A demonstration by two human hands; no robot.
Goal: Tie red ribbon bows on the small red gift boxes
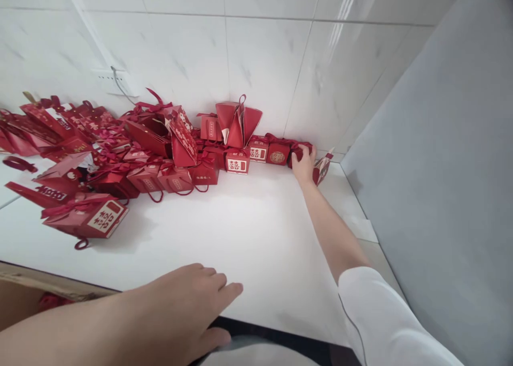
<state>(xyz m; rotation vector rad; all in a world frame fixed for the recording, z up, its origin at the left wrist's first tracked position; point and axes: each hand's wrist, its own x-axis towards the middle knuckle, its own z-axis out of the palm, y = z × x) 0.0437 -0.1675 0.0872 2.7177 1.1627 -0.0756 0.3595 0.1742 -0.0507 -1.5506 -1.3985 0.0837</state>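
At the right end of a row of small red gift boxes by the wall, my right hand (304,164) has its fingers wrapped over a dark red gift box (295,153), which they partly hide. Just left of it stand a box with a gold round emblem (278,155) and a box with a white label (258,152). A red folded carton (324,165) leans at the far right, beside my fingers. My left hand (196,296) is over the table's front edge, fingers apart and holding nothing.
Several more red boxes with ribbons and cord loops are heaped on the left of the white table (240,227). A large box (88,216) sits nearest me there. White tiles (264,61) rise behind, a grey panel (436,157) stands right, and a cardboard carton (24,286) is below left.
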